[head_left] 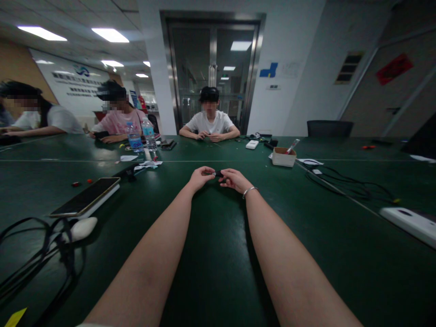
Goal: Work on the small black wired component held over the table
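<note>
Both my arms reach out over a dark green table (214,254). Between my fingertips is a small black piece (218,173) with a lighter, metallic-looking end on its left side; its exact kind is too small to make out. My left hand (201,178) pinches the lighter end between thumb and fingers. From the other side, my right hand (236,180) grips the black end, its lower fingers curled. A silver bracelet (250,192) circles my right wrist. The fingers partly cover the piece, which is held just above the tabletop.
To the left lie a phone (86,197) on a white box and tangled black cables (61,245). Bottles (149,131) stand farther back. At right are a small open box (284,157), more cables (354,181) and a white device (408,222). Across the table sits a person (211,120).
</note>
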